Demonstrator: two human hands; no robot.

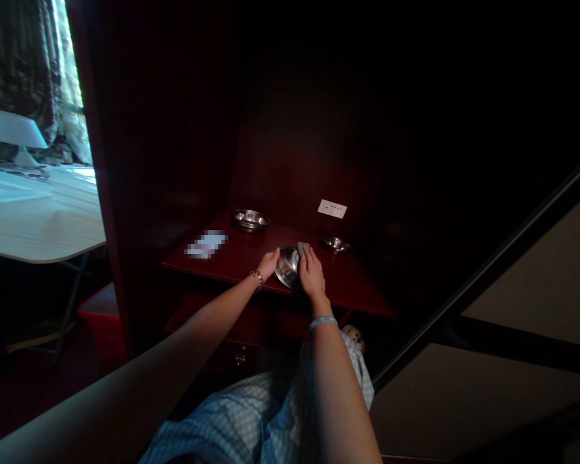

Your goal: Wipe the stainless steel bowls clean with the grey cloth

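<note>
Nearest the head camera, below the fingers, spreads blue-and-white checked fabric (244, 412) over the person's lap; the left hand (269, 263) has its fingers clamped on the near-left rim of a round, shiny silver metal bowl (286, 268), tilted between both hands; the right hand (312, 272) holds a wadded grey cloth (302, 247) against it, fingers close together; beyond the left fingers sit round silver metal dishes (250, 221); just beyond the right fingers, a small silver metal bowl (336, 245) rests on the dark-red wooden desk (362, 290).
</note>
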